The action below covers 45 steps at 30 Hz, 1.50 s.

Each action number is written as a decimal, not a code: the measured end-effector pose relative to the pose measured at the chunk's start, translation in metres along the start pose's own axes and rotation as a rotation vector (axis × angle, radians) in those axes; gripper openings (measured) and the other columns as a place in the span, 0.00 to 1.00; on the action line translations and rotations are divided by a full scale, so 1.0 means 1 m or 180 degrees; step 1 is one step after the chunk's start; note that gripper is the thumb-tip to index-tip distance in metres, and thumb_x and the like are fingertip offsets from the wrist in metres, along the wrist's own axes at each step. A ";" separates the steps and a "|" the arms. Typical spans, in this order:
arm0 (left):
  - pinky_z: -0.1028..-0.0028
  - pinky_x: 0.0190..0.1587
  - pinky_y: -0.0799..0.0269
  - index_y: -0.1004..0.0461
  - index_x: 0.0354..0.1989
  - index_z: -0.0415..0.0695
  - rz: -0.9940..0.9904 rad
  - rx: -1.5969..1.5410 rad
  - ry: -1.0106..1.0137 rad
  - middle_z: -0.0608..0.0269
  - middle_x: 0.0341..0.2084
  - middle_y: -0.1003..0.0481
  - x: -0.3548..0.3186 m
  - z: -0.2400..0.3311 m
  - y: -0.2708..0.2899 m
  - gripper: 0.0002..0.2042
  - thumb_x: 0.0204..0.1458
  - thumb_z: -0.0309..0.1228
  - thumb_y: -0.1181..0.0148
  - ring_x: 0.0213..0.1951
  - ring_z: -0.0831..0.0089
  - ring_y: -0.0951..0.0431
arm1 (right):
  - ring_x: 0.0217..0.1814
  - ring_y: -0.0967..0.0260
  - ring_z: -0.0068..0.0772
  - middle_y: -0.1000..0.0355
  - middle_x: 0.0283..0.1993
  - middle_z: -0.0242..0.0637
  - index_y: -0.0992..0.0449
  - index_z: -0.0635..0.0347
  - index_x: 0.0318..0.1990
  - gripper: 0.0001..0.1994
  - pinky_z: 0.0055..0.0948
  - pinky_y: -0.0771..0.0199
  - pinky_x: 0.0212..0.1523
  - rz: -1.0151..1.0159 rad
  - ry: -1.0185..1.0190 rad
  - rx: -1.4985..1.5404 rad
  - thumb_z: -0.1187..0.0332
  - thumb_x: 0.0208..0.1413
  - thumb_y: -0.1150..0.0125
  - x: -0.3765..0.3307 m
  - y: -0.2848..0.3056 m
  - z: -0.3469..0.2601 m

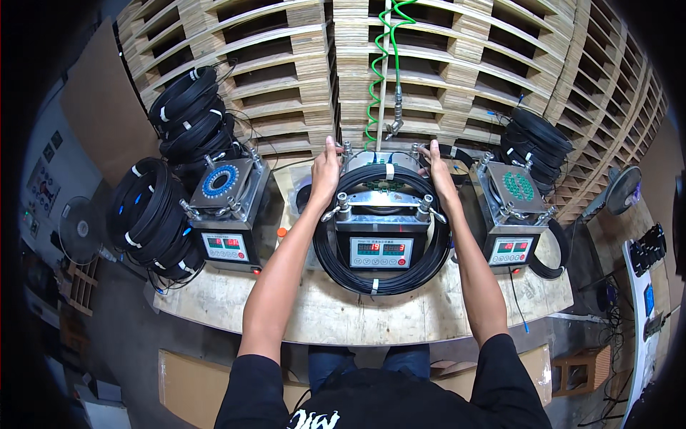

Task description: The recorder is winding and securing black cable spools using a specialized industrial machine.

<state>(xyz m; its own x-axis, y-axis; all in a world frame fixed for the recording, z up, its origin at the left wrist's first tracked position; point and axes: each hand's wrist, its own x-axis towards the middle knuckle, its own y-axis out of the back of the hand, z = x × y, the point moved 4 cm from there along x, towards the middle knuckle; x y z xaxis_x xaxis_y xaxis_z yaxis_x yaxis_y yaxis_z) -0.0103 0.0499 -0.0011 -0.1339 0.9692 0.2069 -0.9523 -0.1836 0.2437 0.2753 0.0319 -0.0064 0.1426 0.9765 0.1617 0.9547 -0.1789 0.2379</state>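
Observation:
A large coil of black cable [375,286] with white ties encircles the front of the middle machine [346,247]. This machine has a metal top with clamp posts and a panel with red digits. My left hand [326,173] is at the machine's far left corner, beside a metal post [348,148], with its thumb pointing up. On the other side my right hand [440,175] reaches to the far right corner post, one finger stretched upward. Both hands look open and lie close to the coil's upper sides. Some fingers are hidden, so contact with coil or posts is unclear.
A similar machine with a blue ring [220,181] stands left, another with green fittings [519,187] right. Black cable coils are stacked at the left [187,114] and right [536,146]. A green spiral air hose [376,86] hangs before wooden pallets [275,68]. A wooden table [336,318] carries the machines.

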 end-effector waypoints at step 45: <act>0.63 0.51 0.29 0.28 0.61 0.40 0.0031 0.0331 -0.0673 0.50 0.37 0.22 -0.006 0.010 -0.003 0.32 0.60 0.56 0.44 0.43 0.59 0.22 | 0.64 0.32 0.61 0.26 0.55 0.62 0.25 0.61 0.59 0.39 0.44 0.36 0.64 0.0305 0.0100 -0.0780 0.33 0.66 0.63 0.000 -0.006 -0.012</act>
<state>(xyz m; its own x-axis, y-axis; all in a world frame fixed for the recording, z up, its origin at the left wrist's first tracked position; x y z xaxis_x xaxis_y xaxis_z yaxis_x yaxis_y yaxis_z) -0.0040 0.0425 0.0067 -0.0720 0.9133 0.4008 -0.9164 -0.2192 0.3349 0.2662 0.0315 0.0033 0.2175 0.9501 0.2234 0.8449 -0.2979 0.4443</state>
